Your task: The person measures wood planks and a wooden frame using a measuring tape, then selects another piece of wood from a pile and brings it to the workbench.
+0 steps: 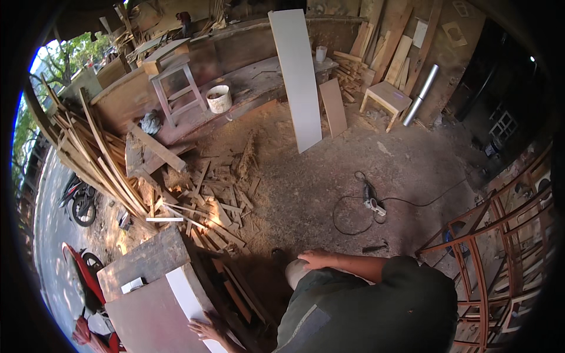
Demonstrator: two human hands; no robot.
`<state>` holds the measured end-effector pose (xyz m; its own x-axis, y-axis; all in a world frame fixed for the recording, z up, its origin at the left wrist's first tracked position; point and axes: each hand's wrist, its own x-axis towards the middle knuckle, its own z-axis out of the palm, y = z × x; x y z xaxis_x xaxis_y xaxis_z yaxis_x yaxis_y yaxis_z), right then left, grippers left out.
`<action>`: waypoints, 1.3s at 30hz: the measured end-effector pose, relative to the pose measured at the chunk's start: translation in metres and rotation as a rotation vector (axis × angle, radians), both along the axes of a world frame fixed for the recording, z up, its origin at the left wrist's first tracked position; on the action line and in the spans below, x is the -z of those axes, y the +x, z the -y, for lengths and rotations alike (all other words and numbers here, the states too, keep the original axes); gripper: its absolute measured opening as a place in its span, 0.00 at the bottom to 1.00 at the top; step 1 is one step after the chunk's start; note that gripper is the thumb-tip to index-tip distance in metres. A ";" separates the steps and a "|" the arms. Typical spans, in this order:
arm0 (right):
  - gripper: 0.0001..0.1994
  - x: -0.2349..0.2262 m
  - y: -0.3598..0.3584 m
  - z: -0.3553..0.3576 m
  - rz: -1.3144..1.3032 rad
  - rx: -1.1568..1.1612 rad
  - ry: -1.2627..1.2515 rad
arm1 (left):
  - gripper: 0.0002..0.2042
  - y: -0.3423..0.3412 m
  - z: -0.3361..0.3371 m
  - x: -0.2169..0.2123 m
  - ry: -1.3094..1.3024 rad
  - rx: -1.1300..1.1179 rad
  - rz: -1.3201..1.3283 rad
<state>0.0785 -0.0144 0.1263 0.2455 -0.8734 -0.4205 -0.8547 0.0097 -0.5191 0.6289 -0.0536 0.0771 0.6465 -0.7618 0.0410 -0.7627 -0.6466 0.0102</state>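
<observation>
The left grip (203,329) is laid on the white strip (187,291), with the fingers spread and extended; no closing around the strip is seen. Whether the edge is hooked by the thumb cannot be told. The strip is located directly under the left grip, along the near side of the table (144,320), and extends ahead of the fingers. The right grip (318,257) is rested on the knee (294,272), well to the right of the left grip, with the fingers loosely bent; nothing is seen held in it.

The step in hand is judged to be the steadying or positioning of the strip by one hand. For any shift of the strip, even pressure and alignment with the table edge would be called for.

A small white object (133,285) is noted on the table, ahead and to the left of the left grip; its kind cannot be made out. A corded power tool (372,203) is found on the floor, well ahead of the right grip. The near end of the strip is partly covered by the left hand and cut off at the lower border. The space beneath the table is obscured by shadow.
</observation>
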 end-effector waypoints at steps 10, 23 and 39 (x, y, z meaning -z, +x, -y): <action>0.30 0.046 -0.123 -0.024 -0.068 0.184 0.108 | 0.35 -0.112 0.028 -0.060 -0.620 0.309 0.407; 0.25 0.036 -0.400 0.069 -0.145 0.303 0.035 | 0.37 -0.439 0.195 -0.047 -0.489 0.553 -0.242; 0.29 0.135 -0.565 0.163 0.149 0.783 -0.003 | 0.43 -0.705 0.391 0.098 1.178 0.523 -1.012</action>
<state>-0.4861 -0.1776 -0.0082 -0.3863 -0.8166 -0.4289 -0.5215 0.5769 -0.6287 -0.0766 -0.4442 -0.0211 -0.2757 -0.1958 -0.9411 -0.8778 -0.3476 0.3295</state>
